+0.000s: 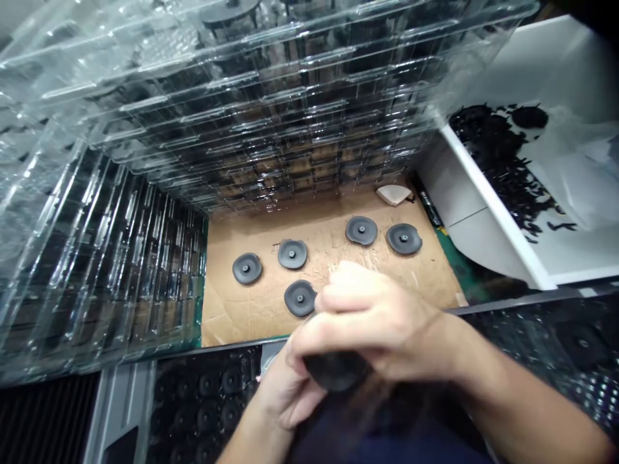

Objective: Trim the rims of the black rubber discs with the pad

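**Dark disc (337, 375) under right hand (372, 316), left hand (290, 394) alongside**

I see the right fingers curled around the disc from above; I judge that hand nearer. The left hand is at the disc's left side; overlap and blur mean I can't tell if its fingers grip. Outline looks roundish, so I read no long axis. Just past the fingers, slightly left: loose disc (298, 299) on cardboard (225, 319). Farther out: left pair (291, 255), right pair (361, 231). Beyond those, stacked clear trays (309, 96).
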{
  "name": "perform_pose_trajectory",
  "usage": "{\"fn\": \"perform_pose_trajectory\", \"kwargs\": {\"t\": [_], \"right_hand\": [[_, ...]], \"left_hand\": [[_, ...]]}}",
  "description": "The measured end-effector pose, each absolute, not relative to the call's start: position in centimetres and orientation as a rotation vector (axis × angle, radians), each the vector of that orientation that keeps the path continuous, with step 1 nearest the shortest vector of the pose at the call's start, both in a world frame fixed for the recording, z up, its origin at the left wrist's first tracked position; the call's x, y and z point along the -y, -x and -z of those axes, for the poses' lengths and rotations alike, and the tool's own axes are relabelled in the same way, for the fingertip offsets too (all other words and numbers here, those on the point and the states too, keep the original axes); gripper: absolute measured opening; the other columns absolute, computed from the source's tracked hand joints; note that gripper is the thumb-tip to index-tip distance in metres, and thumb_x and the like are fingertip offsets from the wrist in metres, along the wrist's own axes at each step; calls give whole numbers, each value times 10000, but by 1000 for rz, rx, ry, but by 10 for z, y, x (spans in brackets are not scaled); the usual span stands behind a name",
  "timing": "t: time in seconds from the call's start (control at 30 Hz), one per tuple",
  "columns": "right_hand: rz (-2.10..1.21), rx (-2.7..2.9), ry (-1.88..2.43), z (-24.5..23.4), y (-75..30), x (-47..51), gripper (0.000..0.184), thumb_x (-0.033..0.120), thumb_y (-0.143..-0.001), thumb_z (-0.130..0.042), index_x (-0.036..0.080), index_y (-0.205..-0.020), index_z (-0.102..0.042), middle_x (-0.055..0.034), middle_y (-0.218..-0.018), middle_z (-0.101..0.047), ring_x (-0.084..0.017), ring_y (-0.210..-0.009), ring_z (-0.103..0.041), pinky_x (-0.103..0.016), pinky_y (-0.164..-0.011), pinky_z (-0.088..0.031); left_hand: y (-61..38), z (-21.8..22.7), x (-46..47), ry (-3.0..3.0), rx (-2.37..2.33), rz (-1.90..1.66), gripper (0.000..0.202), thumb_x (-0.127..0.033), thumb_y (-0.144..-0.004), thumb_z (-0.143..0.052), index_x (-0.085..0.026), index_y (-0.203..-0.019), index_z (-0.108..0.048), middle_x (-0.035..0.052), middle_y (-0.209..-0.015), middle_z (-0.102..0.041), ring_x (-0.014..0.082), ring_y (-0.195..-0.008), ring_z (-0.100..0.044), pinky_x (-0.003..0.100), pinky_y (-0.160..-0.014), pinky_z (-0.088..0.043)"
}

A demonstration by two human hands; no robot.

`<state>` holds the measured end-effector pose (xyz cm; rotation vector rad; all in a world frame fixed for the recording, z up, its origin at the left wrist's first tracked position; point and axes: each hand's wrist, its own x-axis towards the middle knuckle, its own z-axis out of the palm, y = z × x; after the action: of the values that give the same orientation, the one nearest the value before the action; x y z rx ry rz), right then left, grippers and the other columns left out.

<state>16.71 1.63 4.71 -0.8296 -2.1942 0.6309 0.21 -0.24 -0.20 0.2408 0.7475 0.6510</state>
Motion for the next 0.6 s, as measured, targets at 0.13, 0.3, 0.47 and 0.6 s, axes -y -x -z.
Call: {"fn": "perform_pose_trajectory", "kwargs": {"t": [0.13, 0.3, 0.47, 0.6], "right_hand": [[-521, 1939, 1251, -18, -182, -11, 260, 146, -935, -428, 186, -1076, -642, -40, -871, -671, -151, -774, -582, -294, -692, -431], [-737, 1668, 1643, 50, -193, 27, 231, 230, -928, -465, 209, -1071, -645, -48, -961, -710, -183, -870, -657, -313, -747, -521], [-719, 1571, 1711, 47, -192, 33, 257, 261, -918, -483, 182, -1141, -583, -66, -992, -713, -185, -819, -683, -289, -662, -541], [-554, 1700, 1366, -19, -177, 19, 212, 228, -923, -506, 294, -1081, -630, -3, -910, -709, -164, -838, -660, -298, -768, -501]], "left_hand": [[7, 0, 3, -130, -591, -597, 469, -370, -528, -849, -234, -963, -734, 35, -973, -757, 206, -881, -716, 256, -789, -567], [13, 3, 3, -62, -519, -630, 434, -328, -567, -838, -257, -981, -729, 24, -1057, -742, 229, -949, -701, 290, -827, -563], [7, -1, -1, -92, -534, -603, 481, -322, -531, -861, -237, -985, -729, 33, -1038, -743, 230, -930, -705, 275, -812, -564], [1, -5, 2, -194, -714, -622, 465, -308, -529, -868, -201, -963, -739, 44, -918, -760, 237, -865, -715, 298, -819, -559]]}}
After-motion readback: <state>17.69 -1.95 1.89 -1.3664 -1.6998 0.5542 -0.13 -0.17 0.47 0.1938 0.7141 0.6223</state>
